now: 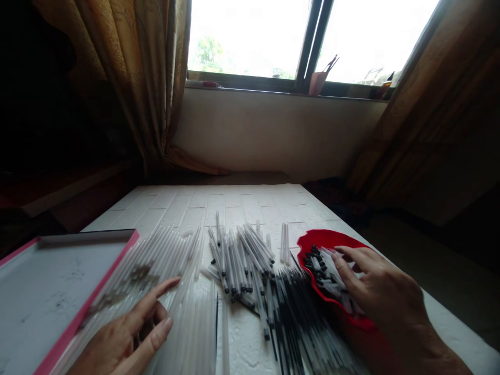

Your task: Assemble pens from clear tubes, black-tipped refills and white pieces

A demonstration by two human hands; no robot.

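My left hand (133,328) is open over a spread of long translucent plastic tubes (191,317), its index finger stretched out and thumb apart. At the right, my right hand (375,281) reaches into a red scalloped bowl (328,237) of small black and clear plastic pieces (318,265). Its thumb and index fingertips come together there; whatever lies between them is too small to make out. Between the hands lies a loose heap of clear tubes with black ends (238,255). Closer to me is a bundle of thin black-filled tubes, like pen refills (300,312).
A pink-edged tray (39,291) with a white, marked base sits at the left. Everything rests on a white brick-patterned table surface (211,200). Beyond it are a wall, a bright window and brown curtains (144,67). A pinkish cup (317,82) stands on the sill.
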